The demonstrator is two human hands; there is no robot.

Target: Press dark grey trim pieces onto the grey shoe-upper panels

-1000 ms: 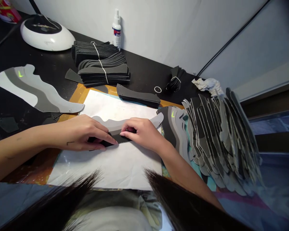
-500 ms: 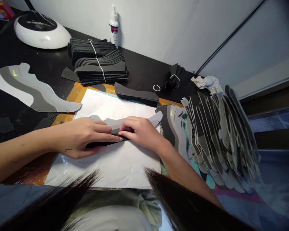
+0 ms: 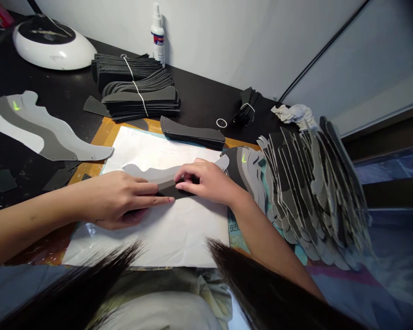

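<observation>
A layered shoe upper piece [image 3: 147, 174], light grey along its far edge and black along its near edge, lies on white paper [image 3: 151, 243]. My left hand [image 3: 120, 199] lies over its left part, fingers stretched out, the index fingertip at the black near edge. Over the right part, my right hand [image 3: 211, 182] has its fingers curled and thumb close to the index finger; anything between the tips is too small to make out. The black strip [image 3: 184, 190] shows between my hands. To the right rests a pile of similar grey uppers with a yellow-green mark [image 3: 243, 158].
Black cut pieces [image 3: 192, 133] lie behind the paper, with banded black bundles [image 3: 141, 103] farther back. A spray bottle [image 3: 158, 39] and white lamp base [image 3: 55, 48] stand behind. Many grey pieces [image 3: 306, 192] fan out at right; one upper [image 3: 51, 128] lies left.
My right hand has moved slightly right, away from my left index fingertip, baring more of the black strip. My left hand stays nearly in place. The whole view has shifted slightly.
</observation>
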